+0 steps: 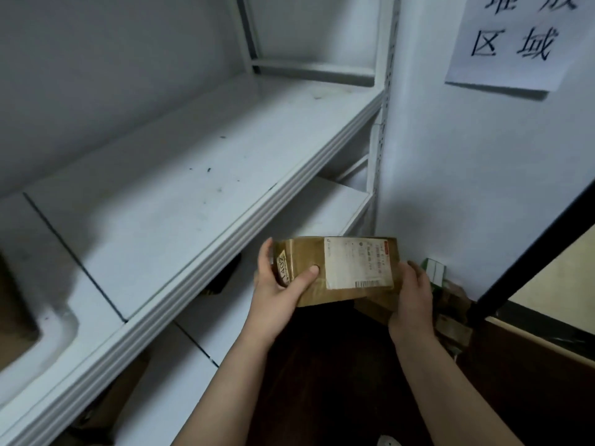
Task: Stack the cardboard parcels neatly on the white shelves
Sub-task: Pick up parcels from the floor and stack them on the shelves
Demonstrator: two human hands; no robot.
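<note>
We read the large black characters 区域 on a white paper sign (512, 43) on the wall (450, 172). The row above them is cut off at the top edge and looks like 堆放. On the cardboard parcel (306, 255) we make out 1402 on a small sticker (283, 265) at its left end, while the white shipping label (359, 262) on top carries a barcode and print too small for us to read.

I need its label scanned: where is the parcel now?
Head view, lower centre: the parcel is held between left hand and right hand, in front of the lower white shelf.
</note>
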